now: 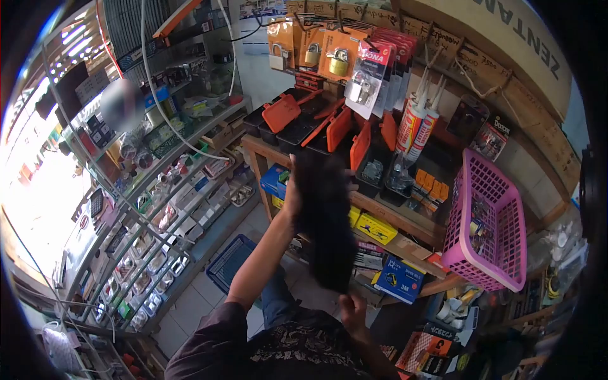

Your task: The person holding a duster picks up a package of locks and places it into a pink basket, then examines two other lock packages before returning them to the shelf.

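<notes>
A long dark, fuzzy object [326,221], blurred by motion, stands before my body at the shelf's edge. My left hand [292,193] is at its upper left side, with the fingers partly hidden behind it. My right hand [352,311] is closed at its lower end, near my chest. Behind its top are black bins [304,130] with orange lids [339,128] on a wooden shelf [405,218].
A pink basket [484,266] with small items stands on the right, beside sealant tubes [418,126]. Padlocks in packs [339,62] hang above. A blue crate [231,259] is on the tiled floor. Metal racks with goods line the left.
</notes>
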The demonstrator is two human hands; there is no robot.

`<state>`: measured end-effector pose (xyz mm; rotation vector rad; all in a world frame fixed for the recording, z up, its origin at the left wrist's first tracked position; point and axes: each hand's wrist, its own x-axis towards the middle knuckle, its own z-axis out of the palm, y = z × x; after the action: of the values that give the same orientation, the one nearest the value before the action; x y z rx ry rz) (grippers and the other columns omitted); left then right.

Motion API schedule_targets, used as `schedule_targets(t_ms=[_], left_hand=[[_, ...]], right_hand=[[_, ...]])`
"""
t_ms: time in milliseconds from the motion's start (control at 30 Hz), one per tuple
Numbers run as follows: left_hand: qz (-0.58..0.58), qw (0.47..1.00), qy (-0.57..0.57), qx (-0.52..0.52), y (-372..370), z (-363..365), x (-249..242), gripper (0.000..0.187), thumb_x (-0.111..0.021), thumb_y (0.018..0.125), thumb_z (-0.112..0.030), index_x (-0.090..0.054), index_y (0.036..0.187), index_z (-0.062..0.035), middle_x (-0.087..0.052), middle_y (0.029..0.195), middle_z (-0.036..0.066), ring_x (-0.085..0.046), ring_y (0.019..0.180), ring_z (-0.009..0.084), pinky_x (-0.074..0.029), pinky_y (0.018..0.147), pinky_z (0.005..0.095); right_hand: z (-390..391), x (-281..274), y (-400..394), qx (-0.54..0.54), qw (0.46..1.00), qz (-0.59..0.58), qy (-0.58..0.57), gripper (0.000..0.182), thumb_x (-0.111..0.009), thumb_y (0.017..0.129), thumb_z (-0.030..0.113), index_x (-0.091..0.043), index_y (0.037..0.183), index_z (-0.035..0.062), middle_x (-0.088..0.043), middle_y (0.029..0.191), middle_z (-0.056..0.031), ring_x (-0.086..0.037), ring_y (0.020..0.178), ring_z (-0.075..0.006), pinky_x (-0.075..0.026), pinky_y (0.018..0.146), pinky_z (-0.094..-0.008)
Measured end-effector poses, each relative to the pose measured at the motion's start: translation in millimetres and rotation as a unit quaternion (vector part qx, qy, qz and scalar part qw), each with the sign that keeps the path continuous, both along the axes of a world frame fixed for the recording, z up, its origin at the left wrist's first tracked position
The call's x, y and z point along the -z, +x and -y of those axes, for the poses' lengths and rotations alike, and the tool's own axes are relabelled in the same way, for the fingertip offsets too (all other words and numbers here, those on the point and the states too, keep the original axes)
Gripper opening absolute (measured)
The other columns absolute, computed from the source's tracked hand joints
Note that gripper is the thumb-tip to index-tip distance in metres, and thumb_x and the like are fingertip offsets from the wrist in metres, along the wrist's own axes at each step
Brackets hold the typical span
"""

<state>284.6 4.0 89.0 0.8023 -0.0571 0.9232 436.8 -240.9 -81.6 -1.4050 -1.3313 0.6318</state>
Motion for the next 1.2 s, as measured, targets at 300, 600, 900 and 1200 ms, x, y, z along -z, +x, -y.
schedule_targets(t_ms=[300,600,900,1200], left_hand=[[0.020,0.988,-0.108,-0.105,-7,-7,19,0.059,-0.034,0.100,-0.048,-0.045,0.135,-0.0026,-0.055,0.128,0.017,-0.054,0.117,0.0329,-0.043,0.102,0.0453],[-0.055,0.991,-0.101,-0.074,-4,0,-3,0.085,-0.023,0.091,-0.073,-0.047,0.124,0.0015,-0.059,0.120,0.024,-0.062,0.102,0.0421,-0.055,0.081,0.0542],[-0.089,0.990,-0.096,-0.049,23,11,-8,0.080,-0.022,0.094,-0.069,-0.048,0.127,-0.0004,-0.061,0.119,0.022,-0.064,0.099,0.0420,-0.055,0.079,0.0565],[-0.129,0.978,-0.155,-0.048,20,19,14,0.083,-0.027,0.088,-0.077,-0.056,0.118,-0.0056,-0.065,0.100,0.012,-0.066,0.091,0.0356,-0.053,0.082,0.0537]], right_hand=[[23,-76,53,0.007,0.998,0.027,-0.061,0.026,-0.064,0.090,0.026,-0.059,0.078,0.0034,-0.053,0.059,-0.0098,-0.051,0.052,-0.0150,-0.039,0.050,-0.0303],[117,-260,185,0.337,0.883,0.324,-0.048,0.038,-0.057,0.095,0.036,-0.061,0.095,-0.0019,-0.049,0.062,-0.0156,-0.046,0.053,-0.0228,-0.038,0.052,-0.0381],[50,-271,267,0.431,0.724,0.480,-0.243,0.025,-0.058,0.091,0.024,-0.064,0.106,0.0049,-0.067,0.090,-0.0176,-0.064,0.086,-0.0388,-0.049,0.075,-0.0480],[11,-285,218,0.471,0.576,0.664,-0.068,0.039,-0.064,0.088,0.031,-0.063,0.118,0.0064,-0.065,0.108,-0.0188,-0.061,0.102,-0.0372,-0.048,0.087,-0.0471]])
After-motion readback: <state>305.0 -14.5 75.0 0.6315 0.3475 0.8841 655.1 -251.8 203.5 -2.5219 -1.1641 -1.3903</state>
